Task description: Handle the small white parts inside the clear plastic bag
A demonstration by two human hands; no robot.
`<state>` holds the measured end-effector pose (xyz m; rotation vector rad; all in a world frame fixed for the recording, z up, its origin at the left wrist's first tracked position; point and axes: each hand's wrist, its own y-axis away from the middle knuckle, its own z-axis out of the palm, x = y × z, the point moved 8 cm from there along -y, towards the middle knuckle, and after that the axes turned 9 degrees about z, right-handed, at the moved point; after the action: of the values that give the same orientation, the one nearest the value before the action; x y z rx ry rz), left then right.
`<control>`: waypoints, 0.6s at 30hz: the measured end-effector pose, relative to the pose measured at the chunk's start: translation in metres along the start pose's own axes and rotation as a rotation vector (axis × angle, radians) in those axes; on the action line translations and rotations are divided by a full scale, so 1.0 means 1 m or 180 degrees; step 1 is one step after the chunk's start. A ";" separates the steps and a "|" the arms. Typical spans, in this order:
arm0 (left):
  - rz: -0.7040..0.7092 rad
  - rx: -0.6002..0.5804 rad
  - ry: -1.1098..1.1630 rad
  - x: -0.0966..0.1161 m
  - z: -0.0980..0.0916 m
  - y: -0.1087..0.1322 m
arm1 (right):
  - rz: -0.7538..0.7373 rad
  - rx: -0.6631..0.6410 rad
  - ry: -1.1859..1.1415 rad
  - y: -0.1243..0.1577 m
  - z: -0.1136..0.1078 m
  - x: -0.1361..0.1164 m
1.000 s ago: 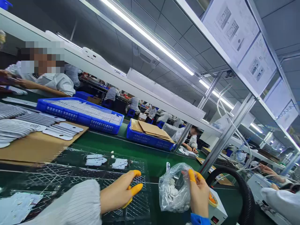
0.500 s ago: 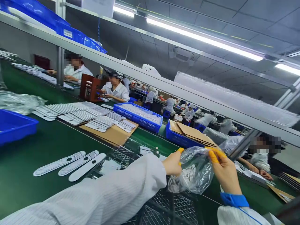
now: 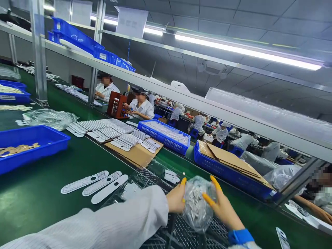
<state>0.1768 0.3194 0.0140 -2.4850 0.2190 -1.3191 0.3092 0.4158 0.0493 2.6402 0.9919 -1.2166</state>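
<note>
Clear plastic bag (image 3: 198,204) of small white parts, bunched and held between both hands, over a black mesh rack (image 3: 192,233); contact with the rack impossible to tell. Left hand (image 3: 176,200) on the bag's left side, fingers curled against it, yellow finger cots (image 3: 183,181) on the fingertips. Right hand (image 3: 222,207) on the right side, fingers spread around the bag, same yellow cots, blue wrist cuff (image 3: 240,237) below. White striped sleeve (image 3: 90,221) across the lower left. Just beside the rack, on the green worktop (image 3: 38,193), three white strip parts (image 3: 101,183) side by side. Further along, cardboard sheet (image 3: 135,155) under stacked white strips, blue crate (image 3: 164,136) of more strips, second blue crate (image 3: 228,171) topped with cardboard. Far left, blue tray (image 3: 31,148) of gold-coloured pieces, second plastic bag (image 3: 49,118) beyond it. Across the line, two seated co-workers (image 3: 141,105), dark red rack (image 3: 116,105) between them. Right edge, co-worker's hand (image 3: 321,214) on printed sheets (image 3: 302,214), well apart from the bag.
</note>
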 end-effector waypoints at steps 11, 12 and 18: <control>0.0159 0.0100 -0.0445 0.025 0.000 0.024 | 0.0582 0.0278 0.0646 0.018 0.022 0.054; 0.0002 0.0214 -0.0341 0.016 0.004 0.020 | 0.0643 0.0183 0.0696 0.019 0.026 0.052; -0.0042 0.0493 -0.0375 -0.011 0.023 0.001 | 0.0240 0.1303 0.1449 0.044 0.014 0.011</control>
<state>0.1893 0.3259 -0.0066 -2.4262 0.0704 -1.1439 0.3307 0.3822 0.0237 3.3433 0.7358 -0.8967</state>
